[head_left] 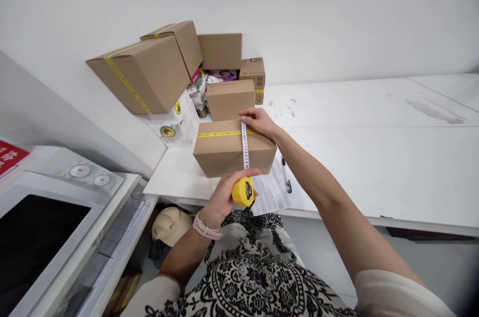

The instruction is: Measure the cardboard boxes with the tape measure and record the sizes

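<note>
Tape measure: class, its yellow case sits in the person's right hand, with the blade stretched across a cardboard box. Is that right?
No. The head view shows the yellow case of the tape measure in the left hand. The right hand holds the blade's end at the far edge. The blade is stretched across the cardboard box, as stated.

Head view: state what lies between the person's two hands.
Head view: white tape blade over the cardboard box, from the left hand's yellow tape measure to the right hand.
</note>
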Demonstrator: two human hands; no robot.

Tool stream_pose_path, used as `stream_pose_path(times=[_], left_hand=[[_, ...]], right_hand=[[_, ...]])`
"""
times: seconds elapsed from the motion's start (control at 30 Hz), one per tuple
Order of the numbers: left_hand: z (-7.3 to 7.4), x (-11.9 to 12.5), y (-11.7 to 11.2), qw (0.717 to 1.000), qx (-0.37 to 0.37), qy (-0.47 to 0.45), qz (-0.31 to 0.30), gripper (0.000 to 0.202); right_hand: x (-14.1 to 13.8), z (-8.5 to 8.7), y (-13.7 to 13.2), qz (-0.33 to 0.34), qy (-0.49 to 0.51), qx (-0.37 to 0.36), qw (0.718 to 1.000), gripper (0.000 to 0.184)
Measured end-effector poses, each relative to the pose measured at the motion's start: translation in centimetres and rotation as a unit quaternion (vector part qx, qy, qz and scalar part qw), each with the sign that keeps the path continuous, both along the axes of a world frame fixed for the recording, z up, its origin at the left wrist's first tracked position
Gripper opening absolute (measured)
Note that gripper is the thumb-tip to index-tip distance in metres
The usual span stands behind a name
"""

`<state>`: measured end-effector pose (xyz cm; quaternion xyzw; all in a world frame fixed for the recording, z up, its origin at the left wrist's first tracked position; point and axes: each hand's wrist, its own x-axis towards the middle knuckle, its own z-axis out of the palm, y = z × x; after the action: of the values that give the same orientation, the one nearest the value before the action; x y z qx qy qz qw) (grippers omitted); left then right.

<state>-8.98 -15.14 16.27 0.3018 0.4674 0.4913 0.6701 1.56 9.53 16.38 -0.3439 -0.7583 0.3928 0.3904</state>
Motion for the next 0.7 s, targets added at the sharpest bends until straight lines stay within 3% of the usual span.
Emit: stream_pose_path(times=[0.17,0.3,0.43,0.57,0.7], left_hand=[[-1.4,-0.1,-1.3,0.994,0.012,0.062,-0.094,0.037],[-3.5,-0.5,-3.1,0.991,0.046,0.074,-0.102,0.035],[-6.3,-0.5,-4.7,0.995,0.009,0.052,-0.09,0.048],[-8.0,0.9,-5.0,0.993,0.015,0.079,-0.085,0.078],[-8.5,2.3,-4.0,0.983,0.082,0.147,-0.079,0.094]], right_hand=[[3.8,1.2,-2.9,-0.068,0.183,-0.01,0.981,0.028],[10.4,1.0,-9.6,-0.175,0.208,0.037,0.962,0.025],[14.7,-1.4,-16.9,-0.261,0.203,0.057,0.942,0.018],[13.8,-4.9,-21.9,-0.228,0.188,-0.028,0.955,0.014],[11.9,-7.9,-23.2,-0.131,0.105,-0.092,0.982,0.023]])
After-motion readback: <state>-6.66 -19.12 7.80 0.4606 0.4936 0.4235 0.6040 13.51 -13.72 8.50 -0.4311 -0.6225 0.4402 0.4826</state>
